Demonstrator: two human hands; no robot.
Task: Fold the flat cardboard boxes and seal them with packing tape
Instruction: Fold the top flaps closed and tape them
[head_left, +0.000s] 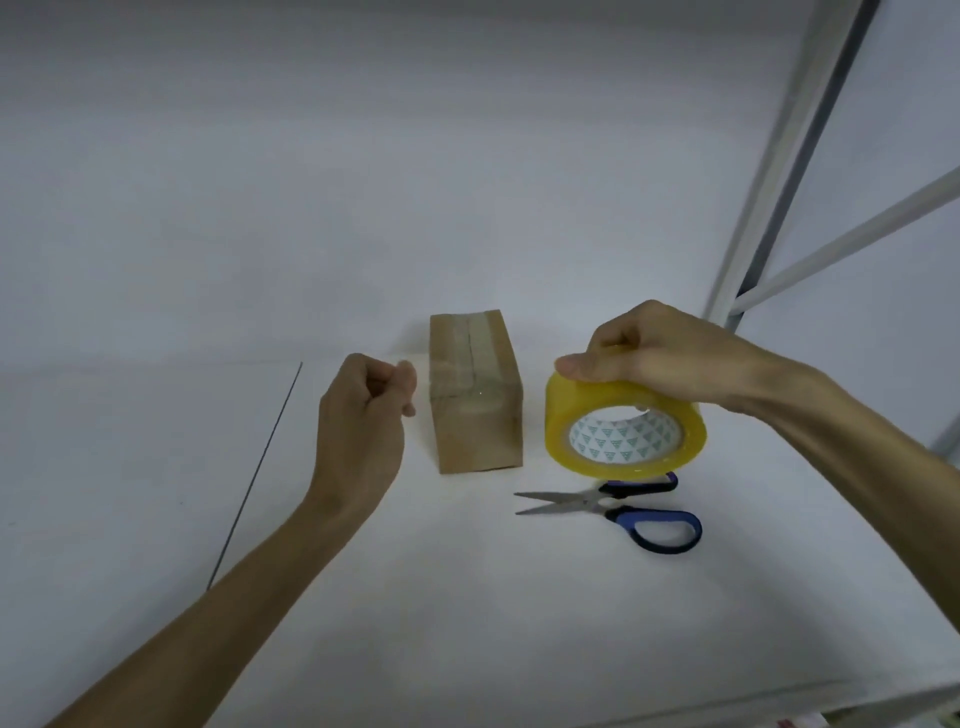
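A small brown cardboard box (475, 395) stands folded on the white table, with clear tape running along its top seam. Just left of it hovers my left hand (363, 415), fingers curled, thumb and forefinger pressed together; whether they pinch a tape end I cannot tell. To the right of the box, my right hand (654, 353) grips the top of a yellow roll of packing tape (623, 431), held on edge a little above the table, its patterned white core facing me.
Blue-handled scissors (623, 512) lie on the table below the tape roll, blades apart and pointing left. A thin dark seam (260, 467) crosses the table (467, 597) at the left. A white metal frame (779, 208) rises at the right.
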